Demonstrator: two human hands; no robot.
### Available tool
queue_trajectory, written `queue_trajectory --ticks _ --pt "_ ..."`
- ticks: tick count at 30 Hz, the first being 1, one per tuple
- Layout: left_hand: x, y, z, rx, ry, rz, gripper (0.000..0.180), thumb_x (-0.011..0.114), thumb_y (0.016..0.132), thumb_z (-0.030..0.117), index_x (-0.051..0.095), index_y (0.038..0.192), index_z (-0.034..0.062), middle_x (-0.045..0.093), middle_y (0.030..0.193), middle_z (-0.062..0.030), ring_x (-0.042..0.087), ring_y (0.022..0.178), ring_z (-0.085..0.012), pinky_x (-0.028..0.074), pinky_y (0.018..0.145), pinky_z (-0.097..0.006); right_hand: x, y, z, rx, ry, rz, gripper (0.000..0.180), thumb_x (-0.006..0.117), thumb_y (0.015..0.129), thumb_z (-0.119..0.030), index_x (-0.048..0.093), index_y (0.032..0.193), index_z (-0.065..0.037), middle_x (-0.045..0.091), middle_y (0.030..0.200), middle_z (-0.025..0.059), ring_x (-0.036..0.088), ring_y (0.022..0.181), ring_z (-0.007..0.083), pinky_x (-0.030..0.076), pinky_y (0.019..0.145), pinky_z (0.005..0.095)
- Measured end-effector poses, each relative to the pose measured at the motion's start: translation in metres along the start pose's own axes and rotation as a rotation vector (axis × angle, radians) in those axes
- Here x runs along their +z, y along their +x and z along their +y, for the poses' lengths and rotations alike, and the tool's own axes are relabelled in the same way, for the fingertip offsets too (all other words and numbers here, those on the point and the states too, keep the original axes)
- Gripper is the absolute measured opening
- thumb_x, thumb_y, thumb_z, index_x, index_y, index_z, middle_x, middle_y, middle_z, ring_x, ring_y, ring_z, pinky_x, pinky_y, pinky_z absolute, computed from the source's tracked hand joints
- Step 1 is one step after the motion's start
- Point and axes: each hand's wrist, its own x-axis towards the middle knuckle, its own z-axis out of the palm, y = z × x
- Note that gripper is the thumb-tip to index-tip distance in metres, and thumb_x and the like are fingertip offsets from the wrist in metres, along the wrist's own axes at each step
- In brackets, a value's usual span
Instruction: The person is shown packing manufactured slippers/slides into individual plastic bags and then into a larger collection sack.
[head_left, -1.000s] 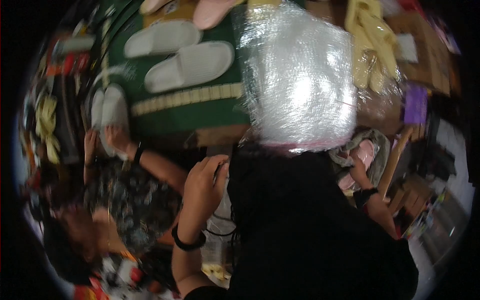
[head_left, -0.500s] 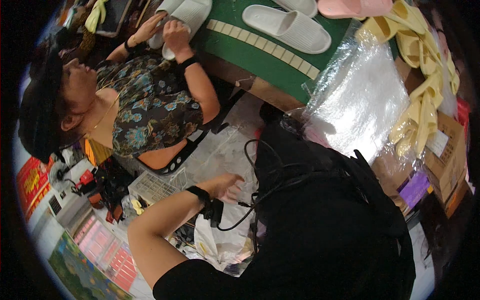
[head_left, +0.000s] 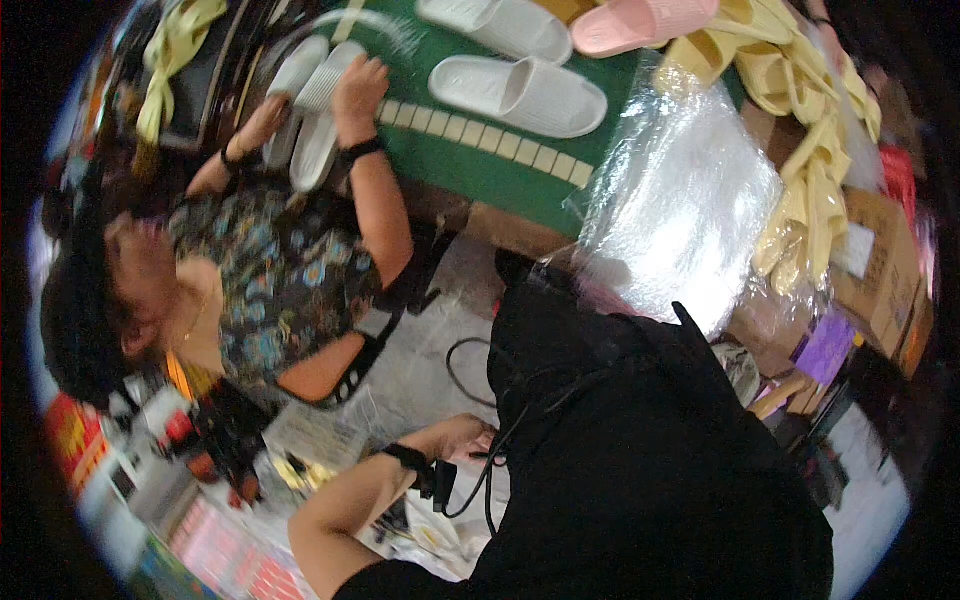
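My left hand (head_left: pixel 468 436) is low in the middle, beside the front of my black top. Its fingers are partly curled and blurred, so I cannot tell whether they grip anything. A black band (head_left: pixel 408 459) circles that wrist, with a small black box (head_left: pixel 441 485) next to it. A black cable (head_left: pixel 487 500) runs from the box past the fingers and up over my top. My right hand is not in view. Across the green table (head_left: pixel 470 178), a co-worker's hands (head_left: pixel 358 95) are on a pair of grey slippers (head_left: pixel 318 150).
More grey slippers (head_left: pixel 540 98), a pink slipper (head_left: pixel 640 22) and clear plastic bags (head_left: pixel 680 215) lie on the table. Yellow slippers (head_left: pixel 815 190) are heaped at right, near a cardboard box (head_left: pixel 880 275). A pale plastic crate (head_left: pixel 315 432) stands behind the co-worker's chair (head_left: pixel 345 385).
My view has shifted, so the table sits further left and lower. My left hand has drawn closer to my top, its fingers more curled. The co-worker's hands have moved on the grey slippers.
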Motion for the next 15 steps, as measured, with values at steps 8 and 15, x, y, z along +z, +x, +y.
queue_trajectory --ticks 8,15 --pt "-0.06 -0.062 0.087 0.884 0.462 0.461 0.028 0.042 0.096 0.012 0.056 0.119 0.0052 0.062 0.107 -0.0056 0.057 0.085 -0.012 0.047 0.075 -0.029 0.081 -0.111 -0.027 0.544 0.149 0.382 0.034 0.065 0.076 -0.014 0.062 0.102 0.008 0.066 0.087 0.0211 0.064 0.085 0.0295 0.047 0.073 0.0397" --pt "-0.07 -0.084 0.118 0.795 1.167 0.507 0.027 0.042 0.093 0.006 0.062 0.11 0.0001 0.064 0.086 -0.0099 0.057 0.067 -0.014 0.047 0.058 -0.03 0.123 -0.131 -0.025 0.533 0.261 0.605 0.031 0.06 0.08 -0.019 0.063 0.102 0.003 0.063 0.093 0.0286 0.06 0.094 0.0431 0.047 0.078 0.0456"
